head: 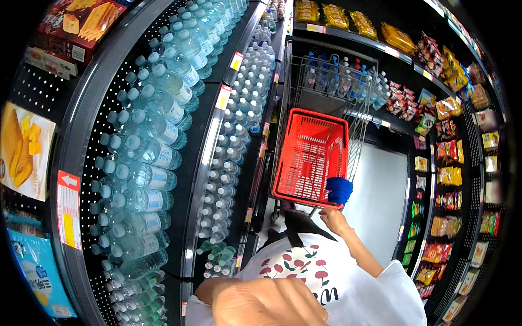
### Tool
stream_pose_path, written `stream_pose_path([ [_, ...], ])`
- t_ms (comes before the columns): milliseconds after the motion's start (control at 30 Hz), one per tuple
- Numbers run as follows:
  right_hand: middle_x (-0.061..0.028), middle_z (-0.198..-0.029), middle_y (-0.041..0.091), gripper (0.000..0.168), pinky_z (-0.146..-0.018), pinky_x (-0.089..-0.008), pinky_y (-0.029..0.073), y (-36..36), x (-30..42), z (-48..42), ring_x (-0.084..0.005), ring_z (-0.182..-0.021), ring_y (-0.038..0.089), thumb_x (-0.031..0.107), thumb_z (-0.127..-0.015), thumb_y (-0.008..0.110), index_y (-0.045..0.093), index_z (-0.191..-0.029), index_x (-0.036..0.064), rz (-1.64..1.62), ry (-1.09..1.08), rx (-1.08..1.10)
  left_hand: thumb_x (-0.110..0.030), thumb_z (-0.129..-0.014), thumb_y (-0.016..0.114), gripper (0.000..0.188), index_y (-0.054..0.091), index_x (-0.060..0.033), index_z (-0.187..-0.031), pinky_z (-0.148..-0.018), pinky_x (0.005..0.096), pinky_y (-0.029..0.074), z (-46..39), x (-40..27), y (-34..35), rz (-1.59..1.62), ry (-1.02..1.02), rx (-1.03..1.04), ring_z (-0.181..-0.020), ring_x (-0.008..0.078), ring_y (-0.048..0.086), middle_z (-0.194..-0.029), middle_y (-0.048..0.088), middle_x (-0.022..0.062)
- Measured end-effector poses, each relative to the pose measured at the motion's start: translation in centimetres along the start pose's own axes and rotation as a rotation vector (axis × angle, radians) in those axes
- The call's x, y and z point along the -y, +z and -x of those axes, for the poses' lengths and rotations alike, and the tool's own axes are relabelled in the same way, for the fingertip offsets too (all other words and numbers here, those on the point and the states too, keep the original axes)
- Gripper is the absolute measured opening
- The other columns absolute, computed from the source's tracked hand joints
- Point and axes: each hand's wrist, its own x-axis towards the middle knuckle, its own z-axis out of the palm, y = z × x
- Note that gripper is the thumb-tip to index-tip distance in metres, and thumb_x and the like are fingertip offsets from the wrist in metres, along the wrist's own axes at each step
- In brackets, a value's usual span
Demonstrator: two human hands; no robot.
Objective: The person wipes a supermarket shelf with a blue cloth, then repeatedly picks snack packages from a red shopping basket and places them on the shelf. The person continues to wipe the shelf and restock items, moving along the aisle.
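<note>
My left hand (pixel 267 302) is raised close to the camera at the bottom of the view, its back showing; its fingers are curled and hidden, so whether it holds anything cannot be told. Lower right of the basket, my right hand (pixel 335 221) is near the rear of a metal shopping cart (pixel 355 153). Its grip is not clear. A red plastic shopping basket (pixel 314 134) with black handles rests in the cart and holds nothing visible. Blue cloth or wrapping (pixel 339 190) covers the basket's near right corner, just above my right hand.
Large water bottles (pixel 151 199) fill the left shelf, with smaller bottles (pixel 222 191) beside them. A boxed snack (pixel 77 28) stands at upper left. Shelves of packaged snacks (pixel 448 176) curve along the right, and more bottles (pixel 338 77) stand on a shelf beyond the cart.
</note>
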Motion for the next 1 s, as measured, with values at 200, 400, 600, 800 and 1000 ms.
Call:
stream_pose_path([
  [200,-0.0224,-0.108,0.07,0.025,-0.091,-0.046,0.052,4.2,-0.6,3.4,-0.0398,-0.102,0.066,0.017,-0.094,0.058,0.071,-0.11,0.003,-0.003,0.015,0.052,-0.005,-0.092,0.07,0.015,0.071,0.0001,-0.078,-0.043,0.0287,0.025,1.8,-1.9,2.4,-0.086,-0.01,-0.073,-0.041,0.0121,0.043,-0.056,0.055,0.0015],
  [400,-0.0226,-0.106,0.07,0.024,-0.089,-0.0473,0.052,8.0,-0.4,6.8,-0.0407,-0.102,0.066,0.019,-0.094,0.059,0.069,-0.108,0.003,-0.01,0.036,0.093,-0.007,-0.094,0.066,0.015,0.065,-0.0001,-0.081,-0.043,0.0301,0.028,5.3,-3.5,3.6,-0.166,-0.134,-0.052,-0.045,0.0142,0.045,-0.062,0.056,0.0044],
  [600,-0.022,-0.107,0.07,0.024,-0.09,-0.047,0.052,9.5,-1.2,10.3,-0.0402,-0.102,0.066,0.02,-0.094,0.06,0.069,-0.108,0.002,-0.047,0.095,0.077,-0.002,-0.091,0.068,0.012,0.071,0.003,-0.081,-0.042,0.0276,0.027,7.2,-3.2,4.8,-0.22,-0.071,-0.056,-0.043,0.0129,0.044,-0.058,0.057,0.0032],
  [800,-0.0213,-0.108,0.07,0.025,-0.091,-0.0461,0.052,11.7,-3.3,13.5,-0.0399,-0.103,0.066,0.02,-0.094,0.06,0.07,-0.107,0.002,-0.083,0.175,0.03,-0.003,-0.092,0.068,0.008,0.071,0.0026,-0.087,-0.042,0.0279,0.029,8.5,-2.6,6.1,-0.318,-0.094,-0.112,-0.045,0.0134,0.046,-0.061,0.058,0.0033],
  [1000,-0.0212,-0.109,0.071,0.026,-0.093,-0.045,0.052,11.9,-4.4,15.5,-0.0388,-0.105,0.066,0.019,-0.094,0.058,0.071,-0.109,0.002,-0.185,0.228,-0.003,-0.005,-0.092,0.07,0.009,0.07,0.0022,-0.087,-0.042,0.0278,0.03,8.2,1.7,4.2,-0.286,0.274,0.077,-0.045,0.0133,0.046,-0.059,0.057,0.0029],
])
